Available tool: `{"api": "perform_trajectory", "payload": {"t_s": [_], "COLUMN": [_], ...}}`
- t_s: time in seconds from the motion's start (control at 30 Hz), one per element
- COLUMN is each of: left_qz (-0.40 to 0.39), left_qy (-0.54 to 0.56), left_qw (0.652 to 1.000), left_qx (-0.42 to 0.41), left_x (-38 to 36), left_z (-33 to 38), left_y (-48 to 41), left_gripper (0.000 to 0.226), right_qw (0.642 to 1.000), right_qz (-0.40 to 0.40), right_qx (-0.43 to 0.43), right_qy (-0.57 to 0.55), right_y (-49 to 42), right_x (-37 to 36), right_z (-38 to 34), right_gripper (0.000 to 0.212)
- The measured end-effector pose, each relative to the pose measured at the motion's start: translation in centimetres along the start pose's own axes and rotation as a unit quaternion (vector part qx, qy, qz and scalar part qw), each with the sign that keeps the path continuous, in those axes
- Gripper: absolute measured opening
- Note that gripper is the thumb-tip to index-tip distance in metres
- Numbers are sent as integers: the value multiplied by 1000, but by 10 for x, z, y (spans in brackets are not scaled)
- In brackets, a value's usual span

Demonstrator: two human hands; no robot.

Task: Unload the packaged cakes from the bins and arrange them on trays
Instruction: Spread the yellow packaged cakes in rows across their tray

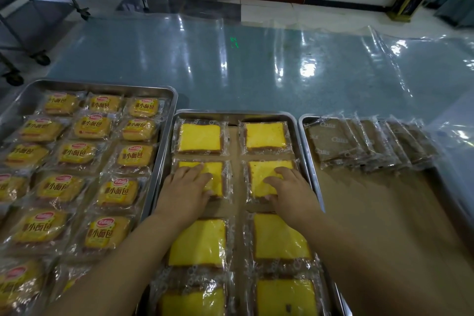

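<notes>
A middle metal tray holds two columns of clear-wrapped yellow cakes. My left hand lies flat on the second cake of the left column. My right hand lies flat on the second cake of the right column, thumb at its near edge. Both hands have straight fingers and grip nothing. Two wrapped yellow cakes sit beyond my hands, and several more lie nearer me under my forearms.
A left tray is filled with labelled small bread packs. A right tray has a row of brown wrapped cakes at its far end and brown paper lining. Wrinkled plastic sheeting covers the table beyond. A wheeled rack stands far left.
</notes>
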State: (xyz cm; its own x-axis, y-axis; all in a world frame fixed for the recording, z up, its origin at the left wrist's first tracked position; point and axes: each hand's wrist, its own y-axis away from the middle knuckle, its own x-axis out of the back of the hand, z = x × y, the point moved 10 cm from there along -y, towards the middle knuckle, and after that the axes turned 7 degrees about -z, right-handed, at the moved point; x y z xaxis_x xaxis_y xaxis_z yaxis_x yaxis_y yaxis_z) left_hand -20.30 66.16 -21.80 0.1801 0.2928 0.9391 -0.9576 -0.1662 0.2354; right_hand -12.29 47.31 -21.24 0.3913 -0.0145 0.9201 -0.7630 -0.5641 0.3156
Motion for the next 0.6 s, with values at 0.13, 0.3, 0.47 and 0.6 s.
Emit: {"api": "perform_trajectory", "payload": {"t_s": [0.13,0.3,0.47,0.6], "left_qz": [29,50,45,11], "left_qy": [43,64,63,40], "left_qw": [999,997,997,999], "left_qx": [-5,-15,-25,-8], "left_x": [8,9,-3,-22], "left_z": [3,14,20,17], "left_y": [16,47,83,103], "left_gripper": [40,35,32,38], "right_qw": [1000,998,997,999], "right_qz": [19,52,45,17], "right_qx": [4,22,57,21], "right_qy": [-8,-33,-20,27], "right_y": [16,49,83,99], "right_x": [8,12,-6,-28], "right_z": [-3,-15,-27,-21], "right_gripper": [42,35,38,39]}}
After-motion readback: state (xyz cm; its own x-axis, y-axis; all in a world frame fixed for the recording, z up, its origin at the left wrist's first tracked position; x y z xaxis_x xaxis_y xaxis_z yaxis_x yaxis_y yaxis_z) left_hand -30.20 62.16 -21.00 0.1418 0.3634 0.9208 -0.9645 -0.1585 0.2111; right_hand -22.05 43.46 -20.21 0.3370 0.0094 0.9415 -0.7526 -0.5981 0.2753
